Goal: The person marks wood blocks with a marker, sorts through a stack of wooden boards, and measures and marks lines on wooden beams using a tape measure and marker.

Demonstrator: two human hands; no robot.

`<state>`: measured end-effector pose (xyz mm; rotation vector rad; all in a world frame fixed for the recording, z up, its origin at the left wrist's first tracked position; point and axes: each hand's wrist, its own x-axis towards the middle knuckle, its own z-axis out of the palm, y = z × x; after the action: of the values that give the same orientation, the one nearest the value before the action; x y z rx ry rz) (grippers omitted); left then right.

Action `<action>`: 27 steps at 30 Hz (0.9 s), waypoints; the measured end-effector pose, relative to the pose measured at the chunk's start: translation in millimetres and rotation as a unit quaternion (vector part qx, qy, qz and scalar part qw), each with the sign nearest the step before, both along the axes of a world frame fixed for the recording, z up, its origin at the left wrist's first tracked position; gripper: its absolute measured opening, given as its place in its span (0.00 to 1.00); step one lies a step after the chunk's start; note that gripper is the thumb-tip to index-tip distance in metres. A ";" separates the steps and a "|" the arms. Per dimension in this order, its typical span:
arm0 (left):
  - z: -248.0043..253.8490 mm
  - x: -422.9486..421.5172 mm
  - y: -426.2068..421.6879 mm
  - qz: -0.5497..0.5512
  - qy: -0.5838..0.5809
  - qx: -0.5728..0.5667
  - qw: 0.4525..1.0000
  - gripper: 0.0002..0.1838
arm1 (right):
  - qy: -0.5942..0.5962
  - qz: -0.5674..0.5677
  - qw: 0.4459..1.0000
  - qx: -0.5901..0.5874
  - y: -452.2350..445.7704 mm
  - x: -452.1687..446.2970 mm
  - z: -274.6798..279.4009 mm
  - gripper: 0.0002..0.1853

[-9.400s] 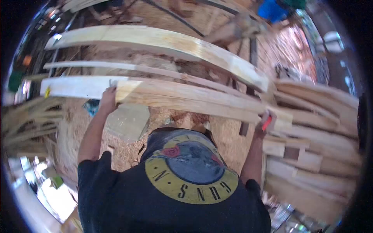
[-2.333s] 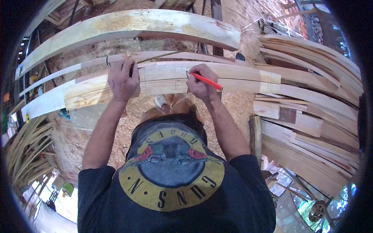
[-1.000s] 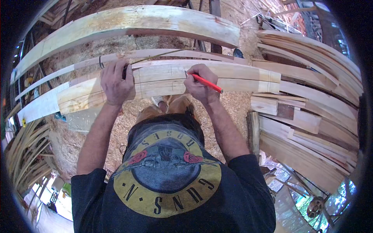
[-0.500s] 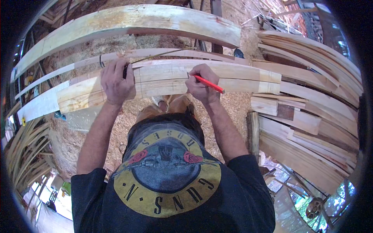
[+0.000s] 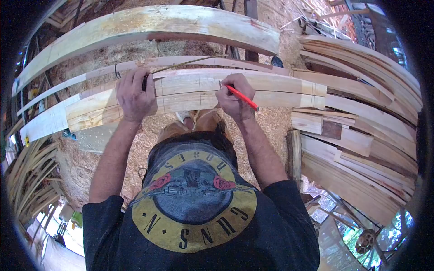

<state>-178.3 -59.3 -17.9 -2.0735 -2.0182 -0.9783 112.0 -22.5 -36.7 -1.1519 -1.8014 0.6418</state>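
My right hand [image 5: 237, 97] is closed around a red carpenter's pencil [image 5: 243, 98], its tip against the upper face of a pale curved timber [image 5: 185, 86]. Long lines run along this timber, with short marks across it. My left hand [image 5: 136, 97] rests farther left on the same timber, fingers curled over its far edge. Between thumb and forefinger shows a dark object, mostly hidden by the hand. A thin yellowish strip [image 5: 190, 62] slants away from there to the right, over a narrow curved plank [image 5: 101, 72].
A thick curved beam [image 5: 149, 22] spans the far side. Stacked boards [image 5: 361, 153] fill the right, and thin strips [image 5: 38, 171] are heaped at the left. Wood shavings [image 5: 266, 131] cover the ground. A short upright post [image 5: 294, 153] stands near my right arm.
My right hand and the red pencil have shifted very slightly, the pencil's back end moving a little left. My left hand stays in place on the timber.
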 end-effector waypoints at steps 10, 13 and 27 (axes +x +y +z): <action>0.2 -0.4 0.3 -0.001 -0.011 0.003 1.000 0.07 | 0.058 -0.061 0.995 -0.056 -0.9 -3.3 -1.3 0.06; -2.3 -0.5 0.8 -0.006 -0.009 0.005 1.000 0.08 | 0.108 -0.064 0.989 -0.083 1.3 2.1 -6.7 0.06; -0.7 0.6 -2.3 0.002 -0.010 0.001 1.000 0.08 | 0.012 0.015 0.995 -0.102 -41.7 4.0 2.7 0.07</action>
<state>-177.7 -61.7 -18.6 -2.0665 -2.0279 -1.0039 116.0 -64.2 -34.0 -1.2487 -1.7666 0.8697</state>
